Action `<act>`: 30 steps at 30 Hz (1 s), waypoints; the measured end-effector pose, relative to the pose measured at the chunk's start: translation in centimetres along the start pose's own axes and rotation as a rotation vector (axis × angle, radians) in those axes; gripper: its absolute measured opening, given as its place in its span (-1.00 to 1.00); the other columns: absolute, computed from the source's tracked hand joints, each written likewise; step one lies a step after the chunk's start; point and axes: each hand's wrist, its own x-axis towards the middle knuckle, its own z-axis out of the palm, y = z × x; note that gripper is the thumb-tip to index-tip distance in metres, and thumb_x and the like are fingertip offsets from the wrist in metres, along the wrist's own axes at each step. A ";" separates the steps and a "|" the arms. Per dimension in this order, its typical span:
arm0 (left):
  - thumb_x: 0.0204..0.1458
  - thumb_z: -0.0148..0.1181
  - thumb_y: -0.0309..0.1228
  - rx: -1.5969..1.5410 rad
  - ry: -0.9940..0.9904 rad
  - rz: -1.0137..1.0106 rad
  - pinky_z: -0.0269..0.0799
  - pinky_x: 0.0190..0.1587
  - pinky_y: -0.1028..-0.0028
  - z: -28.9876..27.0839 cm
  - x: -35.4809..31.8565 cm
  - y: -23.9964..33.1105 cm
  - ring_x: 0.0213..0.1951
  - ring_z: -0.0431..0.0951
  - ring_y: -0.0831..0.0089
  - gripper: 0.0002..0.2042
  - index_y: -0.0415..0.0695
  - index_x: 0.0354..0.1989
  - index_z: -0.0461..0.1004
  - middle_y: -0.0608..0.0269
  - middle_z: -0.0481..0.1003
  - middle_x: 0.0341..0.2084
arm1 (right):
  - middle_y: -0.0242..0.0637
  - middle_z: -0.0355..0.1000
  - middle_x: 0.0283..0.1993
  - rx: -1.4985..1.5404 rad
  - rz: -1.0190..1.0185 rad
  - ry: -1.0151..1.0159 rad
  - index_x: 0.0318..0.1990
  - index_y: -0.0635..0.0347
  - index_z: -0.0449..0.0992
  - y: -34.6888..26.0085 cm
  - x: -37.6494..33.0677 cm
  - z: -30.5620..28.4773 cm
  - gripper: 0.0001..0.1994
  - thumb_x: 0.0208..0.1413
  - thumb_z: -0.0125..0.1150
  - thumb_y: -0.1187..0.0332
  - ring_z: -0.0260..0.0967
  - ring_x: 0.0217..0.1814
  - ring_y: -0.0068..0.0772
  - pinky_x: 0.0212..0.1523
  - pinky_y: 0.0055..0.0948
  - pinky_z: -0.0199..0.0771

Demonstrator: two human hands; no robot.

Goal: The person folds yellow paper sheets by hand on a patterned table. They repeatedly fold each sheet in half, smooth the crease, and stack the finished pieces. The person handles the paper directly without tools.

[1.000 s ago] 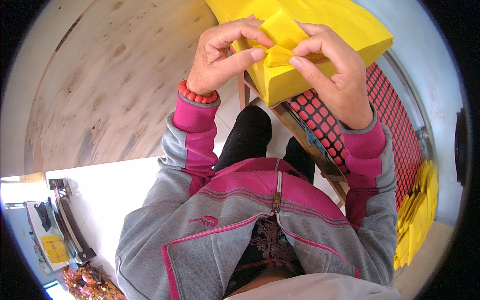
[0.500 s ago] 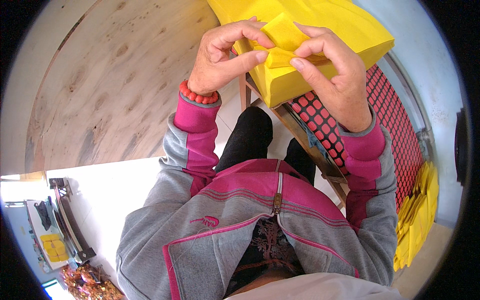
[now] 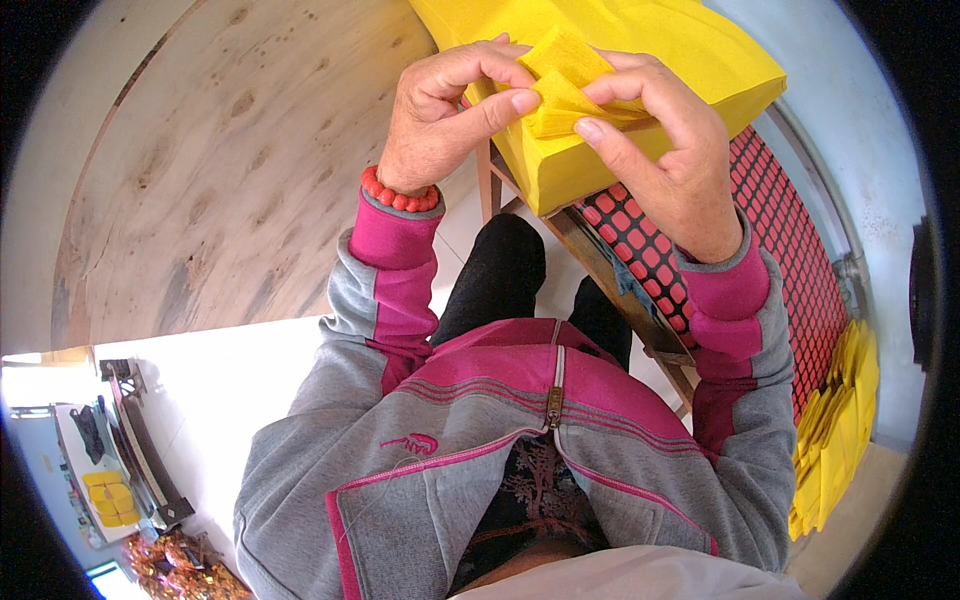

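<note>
A boxy yellow bag of felt-like fabric (image 3: 680, 70) lies at the top, its near corner toward me. Folded yellow fabric (image 3: 560, 62) rises between my hands at the bag's near left edge. My left hand (image 3: 440, 115), with a red bead bracelet (image 3: 400, 195) at the wrist, pinches the left side of the fold between thumb and index finger. From the other side my right hand (image 3: 665, 150) holds the fold between thumb and fingers. Some fingertips are hidden behind the fabric.
A wooden board (image 3: 220, 180) stretches across the left. Beneath the bag is a wooden frame (image 3: 610, 265) beside a red and black patterned surface (image 3: 790, 270). Several yellow fabric pieces (image 3: 835, 430) are stacked at the lower right. Shiny orange material (image 3: 180, 565) lies bottom left.
My fingers have shifted slightly on the fold; the left thumb sits higher and the lower layer is spread out more. The bag has moved slightly left.
</note>
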 end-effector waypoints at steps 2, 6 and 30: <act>0.07 0.33 -0.48 0.001 0.006 -0.008 0.23 0.32 0.21 0.1 0.0 0.1 -0.22 0.58 0.52 -0.96 -0.14 -0.32 0.61 0.36 0.60 -0.38 | -0.04 0.48 -0.19 0.013 0.010 -0.001 -0.22 0.33 0.50 -0.1 0.0 0.0 -0.81 0.06 0.31 0.44 0.47 0.08 0.06 0.07 -0.24 0.43; 0.08 0.32 -0.48 0.004 0.016 -0.019 0.23 0.32 0.22 0.2 0.0 0.2 -0.23 0.57 0.53 -0.96 -0.14 -0.33 0.61 0.37 0.60 -0.38 | -0.04 0.48 -0.21 0.048 0.021 0.008 -0.24 0.33 0.50 -0.1 0.0 -0.1 -0.83 0.09 0.30 0.42 0.47 0.06 0.06 0.07 -0.24 0.43; 0.13 0.24 -0.60 0.040 0.235 -0.138 0.49 -0.11 0.51 0.6 -0.2 -0.1 -0.20 0.57 0.52 -0.88 -0.22 -0.18 0.52 0.24 0.59 -0.25 | -0.13 0.53 -0.27 -0.202 0.055 0.092 -0.21 0.31 0.50 -0.3 -0.2 0.1 -0.88 0.16 0.24 0.45 0.53 -0.25 -0.27 -0.21 -0.46 0.50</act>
